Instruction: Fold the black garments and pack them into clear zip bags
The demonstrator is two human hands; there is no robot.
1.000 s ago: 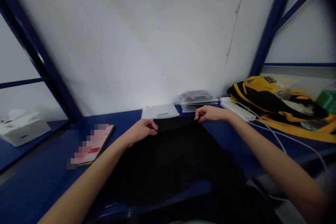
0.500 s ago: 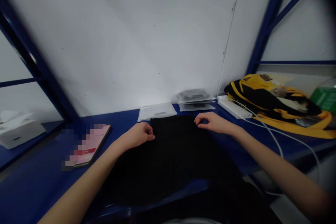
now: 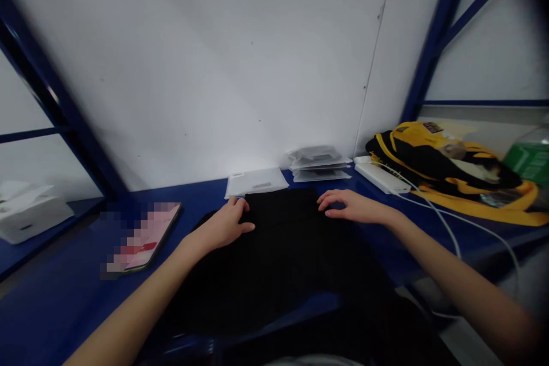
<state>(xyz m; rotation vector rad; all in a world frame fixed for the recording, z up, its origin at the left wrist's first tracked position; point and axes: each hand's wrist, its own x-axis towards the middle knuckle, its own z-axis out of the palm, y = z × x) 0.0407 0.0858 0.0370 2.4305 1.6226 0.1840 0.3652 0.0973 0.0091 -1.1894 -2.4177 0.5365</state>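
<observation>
A black cloth (image 3: 278, 257) lies spread on the blue shelf top (image 3: 55, 303) and hangs over its near edge. My left hand (image 3: 225, 223) rests flat on the cloth's far left corner, fingers apart. My right hand (image 3: 349, 206) lies palm down on the far right corner, fingers spread as well. Neither hand pinches the fabric.
A phone (image 3: 146, 237) lies to the left of the cloth. Flat white packets (image 3: 255, 181) and a stack of clear bags (image 3: 319, 163) sit by the wall. To the right are a white power strip (image 3: 381, 177) with cables and a yellow-black bag (image 3: 450, 168). A white box (image 3: 30, 211) stands far left.
Both hands held the cloth's far edge pinched and raised; they lowered it onto the shelf, let go, and now lie flat on it.
</observation>
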